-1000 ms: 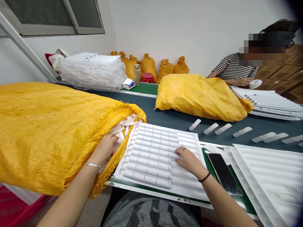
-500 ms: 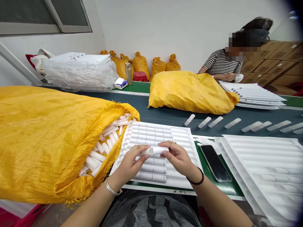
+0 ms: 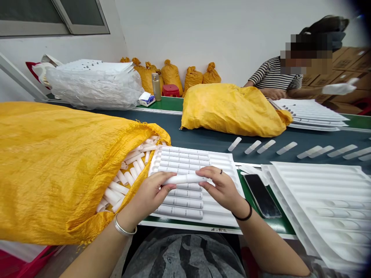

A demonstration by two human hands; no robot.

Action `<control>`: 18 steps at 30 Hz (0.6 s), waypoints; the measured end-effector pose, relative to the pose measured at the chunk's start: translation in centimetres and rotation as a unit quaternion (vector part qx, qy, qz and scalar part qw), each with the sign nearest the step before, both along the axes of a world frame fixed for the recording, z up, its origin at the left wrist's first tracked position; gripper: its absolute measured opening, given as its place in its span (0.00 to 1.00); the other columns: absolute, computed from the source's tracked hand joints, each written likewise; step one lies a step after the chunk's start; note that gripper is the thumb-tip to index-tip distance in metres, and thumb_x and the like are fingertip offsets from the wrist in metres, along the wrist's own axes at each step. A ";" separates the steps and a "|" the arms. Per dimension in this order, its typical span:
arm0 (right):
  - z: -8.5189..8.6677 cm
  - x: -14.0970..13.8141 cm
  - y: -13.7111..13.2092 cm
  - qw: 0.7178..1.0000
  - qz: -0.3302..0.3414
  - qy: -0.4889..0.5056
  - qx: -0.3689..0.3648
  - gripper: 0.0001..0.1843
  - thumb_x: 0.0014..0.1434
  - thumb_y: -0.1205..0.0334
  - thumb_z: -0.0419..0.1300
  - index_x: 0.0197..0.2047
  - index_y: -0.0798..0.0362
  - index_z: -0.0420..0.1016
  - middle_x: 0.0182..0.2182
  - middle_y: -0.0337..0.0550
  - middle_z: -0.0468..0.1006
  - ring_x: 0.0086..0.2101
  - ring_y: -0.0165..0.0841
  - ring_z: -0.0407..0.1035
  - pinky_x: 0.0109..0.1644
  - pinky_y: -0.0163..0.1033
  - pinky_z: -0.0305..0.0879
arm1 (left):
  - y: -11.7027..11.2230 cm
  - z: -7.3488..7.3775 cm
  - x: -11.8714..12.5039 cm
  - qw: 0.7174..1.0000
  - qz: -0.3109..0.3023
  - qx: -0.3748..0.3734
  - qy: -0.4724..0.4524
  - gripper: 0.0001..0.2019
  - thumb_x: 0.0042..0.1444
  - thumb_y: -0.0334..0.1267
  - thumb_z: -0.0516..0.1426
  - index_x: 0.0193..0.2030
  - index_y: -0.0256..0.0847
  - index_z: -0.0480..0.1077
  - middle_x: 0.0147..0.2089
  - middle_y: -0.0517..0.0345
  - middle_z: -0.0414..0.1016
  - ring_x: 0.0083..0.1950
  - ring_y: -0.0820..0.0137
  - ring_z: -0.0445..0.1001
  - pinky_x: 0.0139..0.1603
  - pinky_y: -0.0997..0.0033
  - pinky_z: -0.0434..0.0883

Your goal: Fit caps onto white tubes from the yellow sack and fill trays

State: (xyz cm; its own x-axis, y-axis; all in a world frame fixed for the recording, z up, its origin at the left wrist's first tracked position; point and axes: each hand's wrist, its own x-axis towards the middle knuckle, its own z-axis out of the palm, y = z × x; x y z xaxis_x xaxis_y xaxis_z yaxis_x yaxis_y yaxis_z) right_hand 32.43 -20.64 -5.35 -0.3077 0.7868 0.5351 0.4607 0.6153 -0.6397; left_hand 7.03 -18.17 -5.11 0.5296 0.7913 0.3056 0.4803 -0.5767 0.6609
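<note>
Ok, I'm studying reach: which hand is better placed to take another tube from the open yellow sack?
Probably the left hand: it is nearer the sack, while the right hand is over the tray, farther away. Both hold the same tube.

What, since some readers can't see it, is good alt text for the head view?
A person's left hand and right hand hold a white tube between them, above a white tray with rows of printed tubes. An open yellow sack of loose tubes lies at left, a phone at right.
</note>
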 end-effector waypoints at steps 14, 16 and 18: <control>-0.4 -0.5 -0.3 0.981 -0.022 0.089 -0.169 0.16 0.59 0.53 0.61 0.49 0.50 0.75 0.36 0.46 0.77 0.32 0.32 0.72 0.33 0.36 0.72 | -1.0 0.6 1.0 0.981 -0.009 0.192 -0.007 0.19 0.60 0.27 0.54 0.58 0.39 0.63 0.45 0.50 0.74 0.46 0.66 0.72 0.47 0.65 0.73; -0.7 -0.7 -0.6 0.981 -0.015 0.092 -0.171 0.16 0.60 0.54 0.60 0.50 0.50 0.74 0.38 0.46 0.78 0.33 0.32 0.73 0.33 0.36 0.72 | -1.4 0.2 1.3 0.981 -0.010 0.195 -0.005 0.20 0.59 0.26 0.53 0.59 0.38 0.62 0.44 0.49 0.74 0.44 0.66 0.72 0.46 0.65 0.73; -1.3 -1.1 -0.9 0.983 -0.004 0.056 -0.174 0.15 0.62 0.55 0.58 0.50 0.50 0.73 0.39 0.46 0.78 0.35 0.32 0.73 0.37 0.37 0.72 | -1.8 -0.7 1.7 0.982 -0.018 0.189 0.006 0.20 0.60 0.26 0.53 0.59 0.38 0.61 0.44 0.49 0.74 0.44 0.66 0.72 0.46 0.65 0.73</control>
